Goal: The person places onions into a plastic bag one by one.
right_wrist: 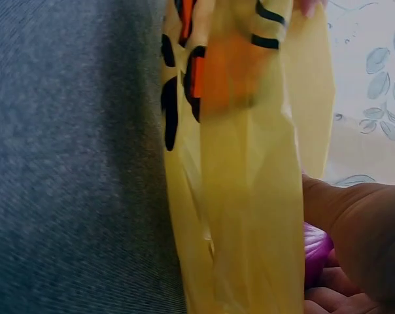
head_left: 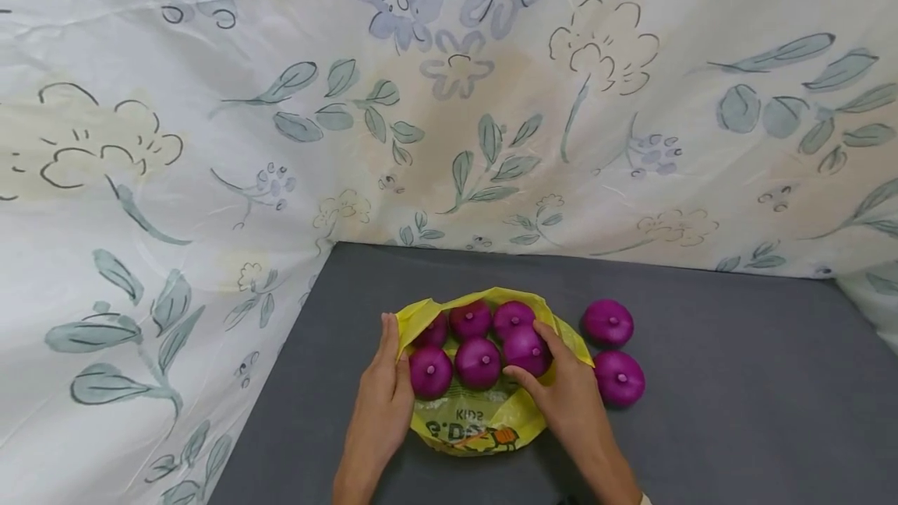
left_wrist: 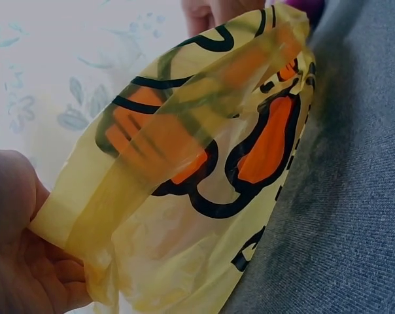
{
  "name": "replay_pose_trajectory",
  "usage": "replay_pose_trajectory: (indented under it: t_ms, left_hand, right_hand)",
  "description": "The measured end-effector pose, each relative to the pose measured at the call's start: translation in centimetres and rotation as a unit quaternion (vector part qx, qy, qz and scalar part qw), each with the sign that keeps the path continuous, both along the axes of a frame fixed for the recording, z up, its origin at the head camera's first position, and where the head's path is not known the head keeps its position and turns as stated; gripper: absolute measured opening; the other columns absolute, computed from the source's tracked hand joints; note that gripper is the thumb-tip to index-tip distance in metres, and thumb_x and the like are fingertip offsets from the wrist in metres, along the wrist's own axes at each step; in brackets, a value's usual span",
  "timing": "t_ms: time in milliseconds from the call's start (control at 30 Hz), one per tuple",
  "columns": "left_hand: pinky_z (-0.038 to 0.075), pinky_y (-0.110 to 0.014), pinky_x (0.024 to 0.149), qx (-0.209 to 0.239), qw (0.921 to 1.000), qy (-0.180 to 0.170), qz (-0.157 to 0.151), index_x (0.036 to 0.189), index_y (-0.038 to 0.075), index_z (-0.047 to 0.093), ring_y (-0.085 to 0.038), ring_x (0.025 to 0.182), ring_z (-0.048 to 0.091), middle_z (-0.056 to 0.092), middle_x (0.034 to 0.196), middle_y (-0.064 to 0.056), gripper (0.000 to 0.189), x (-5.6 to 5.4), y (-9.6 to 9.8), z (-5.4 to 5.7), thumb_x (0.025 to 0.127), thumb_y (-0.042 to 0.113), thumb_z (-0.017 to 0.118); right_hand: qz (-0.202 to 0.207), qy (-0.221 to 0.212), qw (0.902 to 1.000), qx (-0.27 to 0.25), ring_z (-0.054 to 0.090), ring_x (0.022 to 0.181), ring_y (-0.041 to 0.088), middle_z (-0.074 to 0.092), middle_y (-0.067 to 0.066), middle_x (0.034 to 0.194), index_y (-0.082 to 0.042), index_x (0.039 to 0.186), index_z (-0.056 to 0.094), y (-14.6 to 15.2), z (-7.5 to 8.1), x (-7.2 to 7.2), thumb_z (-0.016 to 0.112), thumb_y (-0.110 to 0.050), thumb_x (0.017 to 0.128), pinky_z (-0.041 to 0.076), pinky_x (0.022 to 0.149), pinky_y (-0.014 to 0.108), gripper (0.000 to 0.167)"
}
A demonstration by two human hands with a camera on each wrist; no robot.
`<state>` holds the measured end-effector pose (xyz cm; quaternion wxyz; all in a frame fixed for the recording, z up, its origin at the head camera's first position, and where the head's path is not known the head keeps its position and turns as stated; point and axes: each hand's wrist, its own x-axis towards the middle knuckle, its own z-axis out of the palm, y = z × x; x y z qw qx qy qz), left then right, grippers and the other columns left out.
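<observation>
A yellow plastic bag (head_left: 463,423) with printed lettering and an orange and black figure lies with its mouth spread wide. Several round purple balls (head_left: 479,363), each with a small pale knob, sit inside it. My left hand (head_left: 384,388) holds the bag's left rim; the left wrist view shows the fingers (left_wrist: 60,281) curled at the yellow film. At the bag's right side, my right hand (head_left: 564,388) grips one purple ball (head_left: 525,349) between thumb and fingers. In the right wrist view, the bag partly hides that ball (right_wrist: 316,252).
Two more purple balls, one farther back (head_left: 608,323) and one nearer (head_left: 620,379), rest on the dark grey surface (head_left: 737,380) just right of the bag. A floral-patterned cloth (head_left: 456,139) hangs behind and along the left side.
</observation>
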<state>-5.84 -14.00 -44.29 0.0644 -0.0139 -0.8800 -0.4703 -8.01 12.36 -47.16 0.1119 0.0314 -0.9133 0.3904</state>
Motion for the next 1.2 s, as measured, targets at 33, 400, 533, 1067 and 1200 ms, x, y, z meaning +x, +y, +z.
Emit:
replay_pose_trajectory:
  t_ms: [33,400,533,1067,1200]
  left_hand:
    - [0.024,-0.049,0.126,-0.001,1.0,0.002,0.0,0.17,0.018,0.012,-0.019,0.16,0.018,0.01,0.175,0.002,0.063,0.0,0.0,0.0,0.115,0.017,0.043]
    - [0.025,-0.051,0.126,0.002,0.9999,0.009,-0.006,0.17,0.019,0.011,-0.021,0.16,0.019,0.01,0.176,0.0,0.062,0.2,-0.1,-0.1,0.116,0.019,0.041]
    - [0.025,-0.052,0.126,0.001,1.0,0.006,-0.005,0.17,0.019,0.011,-0.021,0.16,0.018,0.01,0.176,0.001,0.063,0.2,-0.1,0.0,0.115,0.017,0.042]
    - [0.024,-0.05,0.126,0.001,1.0,0.003,-0.002,0.17,0.018,0.012,-0.019,0.16,0.018,0.011,0.175,0.002,0.065,0.4,0.0,-0.2,0.114,0.011,0.045]
    - [0.024,-0.05,0.126,-0.001,1.0,0.004,-0.003,0.17,0.017,0.012,-0.019,0.16,0.018,0.011,0.175,0.001,0.065,0.4,0.1,-0.3,0.114,0.011,0.045]
  right_hand:
    - [-0.002,0.0,1.0,0.0,0.076,0.102,0.033,0.072,0.021,0.131,-0.01,0.153,0.056,0.0,-0.1,0.0,0.092,-0.037,0.083,0.062,0.082,0.049,0.083]
    - [-0.004,-0.02,0.9998,0.003,0.072,0.117,0.036,0.066,0.02,0.141,-0.009,0.153,0.054,-0.6,-0.7,0.1,0.092,-0.034,0.085,0.06,0.091,0.053,0.082]
    - [-0.001,-0.023,0.9997,0.009,0.069,0.122,0.037,0.064,0.021,0.144,-0.008,0.154,0.054,-0.8,-1.0,0.0,0.092,-0.034,0.085,0.058,0.095,0.054,0.083]
    - [0.021,0.003,0.9991,0.037,0.071,0.116,0.04,0.066,0.023,0.139,-0.002,0.152,0.052,-1.2,-1.5,-0.1,0.092,-0.03,0.085,0.059,0.093,0.054,0.083]
    - [0.023,0.006,0.9988,0.042,0.072,0.112,0.041,0.066,0.024,0.139,-0.001,0.152,0.051,-1.3,-1.4,-0.2,0.092,-0.03,0.085,0.059,0.092,0.054,0.084]
